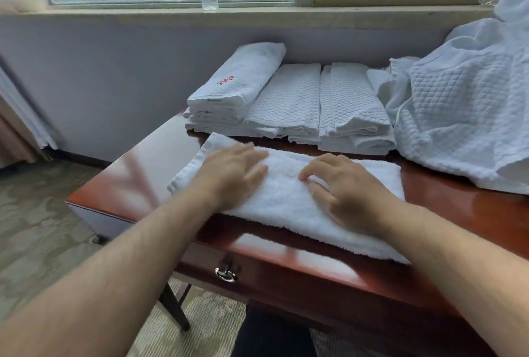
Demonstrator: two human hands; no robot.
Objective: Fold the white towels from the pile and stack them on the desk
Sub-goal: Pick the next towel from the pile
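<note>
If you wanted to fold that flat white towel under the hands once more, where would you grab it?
Probably the towel at its left short end, near the left hand: that end lies free on the desk, corners exposed. Pinch both corners from the left and carry them over.

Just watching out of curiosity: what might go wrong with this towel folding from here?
The towel under both hands hangs slightly over the desk's front edge, so it might slide off. The unfolded pile leans against the folded stacks and could slump onto them.
</note>
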